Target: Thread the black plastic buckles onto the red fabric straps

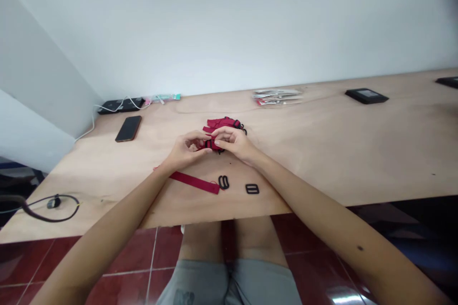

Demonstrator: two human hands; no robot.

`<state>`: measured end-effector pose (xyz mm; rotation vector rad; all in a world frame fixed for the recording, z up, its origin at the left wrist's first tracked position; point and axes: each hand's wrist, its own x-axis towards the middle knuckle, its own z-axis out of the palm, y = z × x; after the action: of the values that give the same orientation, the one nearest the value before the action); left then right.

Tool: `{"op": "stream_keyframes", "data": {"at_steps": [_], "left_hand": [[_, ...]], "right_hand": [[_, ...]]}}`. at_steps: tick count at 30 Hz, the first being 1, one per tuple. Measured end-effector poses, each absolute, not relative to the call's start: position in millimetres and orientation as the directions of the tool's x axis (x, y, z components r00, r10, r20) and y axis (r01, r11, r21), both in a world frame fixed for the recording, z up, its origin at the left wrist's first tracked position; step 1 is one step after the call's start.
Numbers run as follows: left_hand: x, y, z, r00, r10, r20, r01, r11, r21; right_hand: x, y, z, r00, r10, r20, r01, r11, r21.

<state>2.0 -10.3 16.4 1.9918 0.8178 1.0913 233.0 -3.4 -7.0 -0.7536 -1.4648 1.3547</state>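
Note:
Near the middle of the wooden table, my left hand (188, 150) pinches the left side of a small red strap piece (213, 144) with black fittings. Closed on the same piece from the right is my right hand (234, 144). Just behind the hands lies a bundle of red straps (223, 124) with black buckles. A flat red strap (195, 181) lies in front, partly under my left forearm. Beside its right end is a black hook-shaped buckle (223, 182), and farther right a black slider buckle (252, 188).
A phone (128, 128), a black power strip (121, 105) and a white cable stand at the back left. Plastic packets (277, 97) lie by the wall, with a black device (367, 96) to their right. A black cable (53, 219) loops at the left edge.

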Motion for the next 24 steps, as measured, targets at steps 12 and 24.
{"op": "stream_keyframes", "data": {"at_steps": [12,24], "left_hand": [[6,-11,12,0.445,0.769,0.460,0.207,-0.588,0.782],[6,-15,11,0.401,0.701,0.590,0.450,-0.712,0.539]], "right_hand": [[226,-9,-3,-0.297,0.926,0.231,-0.197,0.178,-0.964],[220,-6,-12,-0.304,0.903,0.302,-0.123,0.278,-0.953]]}}
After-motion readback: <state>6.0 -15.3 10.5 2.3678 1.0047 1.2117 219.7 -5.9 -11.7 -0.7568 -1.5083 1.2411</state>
